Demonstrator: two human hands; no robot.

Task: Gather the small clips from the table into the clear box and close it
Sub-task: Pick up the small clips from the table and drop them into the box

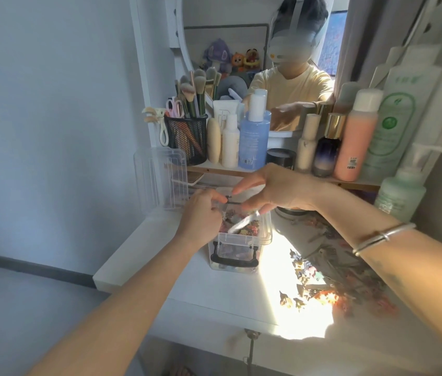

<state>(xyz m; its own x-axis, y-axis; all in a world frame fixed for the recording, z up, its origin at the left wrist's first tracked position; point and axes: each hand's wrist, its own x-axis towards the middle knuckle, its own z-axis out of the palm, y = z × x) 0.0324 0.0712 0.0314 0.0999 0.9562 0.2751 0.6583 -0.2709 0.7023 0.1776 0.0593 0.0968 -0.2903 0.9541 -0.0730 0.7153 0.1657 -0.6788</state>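
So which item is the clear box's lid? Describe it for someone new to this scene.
Start at the mirror and drop to the black mesh cup of brushes at the left end of the shelf. Just below it, the lid stands upright on the white table, left of the clear box. Unlike the box, it is a flat, ribbed, transparent panel holding nothing.

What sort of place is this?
Probably a dressing table in a bedroom: a mirror, makeup brushes in a mesh cup and a row of skincare bottles stand at the back.

Clear box (241, 241), black handle (234, 260); multicoloured clips (331, 280).
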